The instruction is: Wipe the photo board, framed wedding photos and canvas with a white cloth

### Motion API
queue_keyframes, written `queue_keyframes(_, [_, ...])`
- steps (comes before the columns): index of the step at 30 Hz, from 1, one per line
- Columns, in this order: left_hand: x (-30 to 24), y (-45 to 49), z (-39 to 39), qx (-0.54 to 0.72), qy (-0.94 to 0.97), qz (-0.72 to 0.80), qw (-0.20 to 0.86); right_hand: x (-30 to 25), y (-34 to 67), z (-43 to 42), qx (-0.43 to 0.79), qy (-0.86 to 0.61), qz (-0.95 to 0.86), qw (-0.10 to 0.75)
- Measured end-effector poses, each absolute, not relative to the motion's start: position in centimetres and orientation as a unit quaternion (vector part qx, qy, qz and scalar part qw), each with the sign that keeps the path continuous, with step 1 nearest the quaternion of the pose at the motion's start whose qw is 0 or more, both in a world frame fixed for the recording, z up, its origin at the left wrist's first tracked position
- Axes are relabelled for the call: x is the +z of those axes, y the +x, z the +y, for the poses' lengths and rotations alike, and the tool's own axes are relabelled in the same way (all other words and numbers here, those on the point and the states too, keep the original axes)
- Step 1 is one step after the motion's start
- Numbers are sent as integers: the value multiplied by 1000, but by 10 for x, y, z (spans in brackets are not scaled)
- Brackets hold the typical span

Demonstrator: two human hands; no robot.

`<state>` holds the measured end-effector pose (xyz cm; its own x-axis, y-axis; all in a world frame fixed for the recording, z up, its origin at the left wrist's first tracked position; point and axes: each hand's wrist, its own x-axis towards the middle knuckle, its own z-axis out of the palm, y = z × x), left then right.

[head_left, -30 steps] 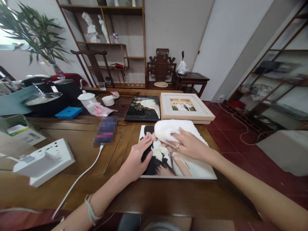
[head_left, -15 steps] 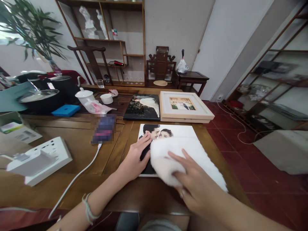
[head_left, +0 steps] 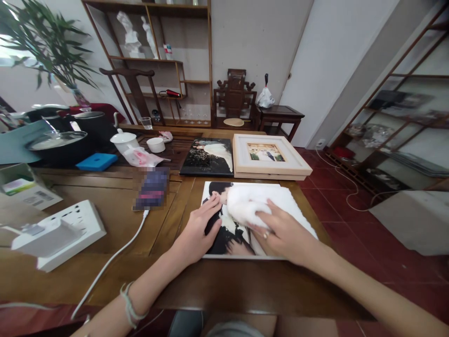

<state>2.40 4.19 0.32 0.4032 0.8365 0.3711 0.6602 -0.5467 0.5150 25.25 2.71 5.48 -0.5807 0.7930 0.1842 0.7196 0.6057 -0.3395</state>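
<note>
A photo panel of a couple point(head_left: 224, 236) lies flat on the wooden table point(head_left: 224, 285) in front of me. Across its left part rests my left hand point(head_left: 201, 227), fingers stretched out on the surface. My right hand point(head_left: 277, 229) grips a fluffy white cloth point(head_left: 245, 201) and presses it on the panel's upper right area, hiding part of the picture. Beyond the panel lie a dark photo panel point(head_left: 206, 157) and a pale wooden picture frame point(head_left: 273, 154) with a small photo inside.
At left are a white power strip point(head_left: 75, 229), a charging cable point(head_left: 115, 257), a blurred-out device point(head_left: 151, 189) and a blue box point(head_left: 96, 161). A lidded white cup point(head_left: 124, 139), a small white cup point(head_left: 155, 144) and a pan point(head_left: 58, 145) stand farther back.
My right hand has slid the white cloth up and away from me, uncovering the lower part of the photo panel. My left hand stays in place.
</note>
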Motion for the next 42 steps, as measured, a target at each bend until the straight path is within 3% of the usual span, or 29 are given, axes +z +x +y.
queue_keyframes(8, [11, 22, 36, 384, 788, 439, 198, 52, 221, 88, 66, -444, -879, 162])
queue_keyframes(16, [8, 17, 35, 468, 719, 452, 245, 48, 201, 41, 106, -344, -925, 122])
queue_keyframes(22, [8, 18, 35, 418, 762, 440, 224, 56, 226, -24, 161, -262, -948, 78])
queue_keyframes(26, [11, 22, 35, 338, 802, 451, 197, 59, 257, -36, 169, -330, -925, 87])
queue_keyframes(34, [8, 25, 37, 302, 831, 445, 143, 60, 290, 15, 132, -560, -805, 148])
queue_keyframes(42, [6, 24, 38, 309, 832, 440, 137, 82, 221, 79, 189, -450, -858, 157])
